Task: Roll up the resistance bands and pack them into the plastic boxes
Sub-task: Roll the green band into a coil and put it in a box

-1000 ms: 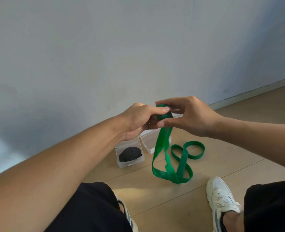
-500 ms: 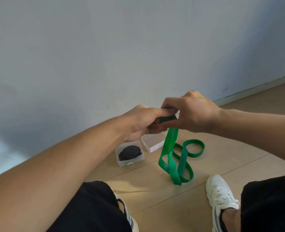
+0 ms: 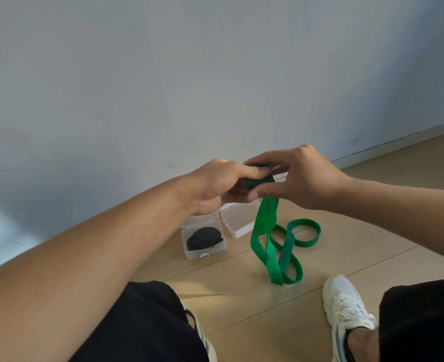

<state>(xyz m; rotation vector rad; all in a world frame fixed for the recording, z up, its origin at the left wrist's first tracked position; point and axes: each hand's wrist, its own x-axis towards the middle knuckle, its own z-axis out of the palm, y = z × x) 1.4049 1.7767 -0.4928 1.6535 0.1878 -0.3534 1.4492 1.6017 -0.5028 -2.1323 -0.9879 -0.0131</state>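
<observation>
A: Start near us: a white shoe [image 3: 346,307] planted on the floor [image 3: 372,231] at the right, black-clad knees either side. Just beyond, the green band [image 3: 266,231] hangs down, and its bottom fold sits higher than a second ago. Less slack is dragging.

B: Agreed. The tail loop still lies on the floor to the right, but the hanging stretch has shortened. That tells me the roll is taking in length.

A: Up to the hands. The left hand [image 3: 215,184] has its fingers [image 3: 247,173] curled round the dark green roll, thumb laid along the top. The right hand [image 3: 301,178] pinches the roll from the other side, thumb below, fingertips over the top edge.

B: Half a second back the right hand was hunched right over the roll; now it has reopened into that pinch, as if resetting for another turn.

A: So, mid-roll, I'd judge. Plenty of band left to wind.

B: Farther on, the near-left plastic box [image 3: 205,241] already holds a coiled black band [image 3: 205,237], lid up. Beside it to the right, the second box [image 3: 239,223] stands open with nothing visible inside, partly behind the green strip.

A: That's likely where the green one goes. Beyond it, only the plain wall [image 3: 215,74].
</observation>
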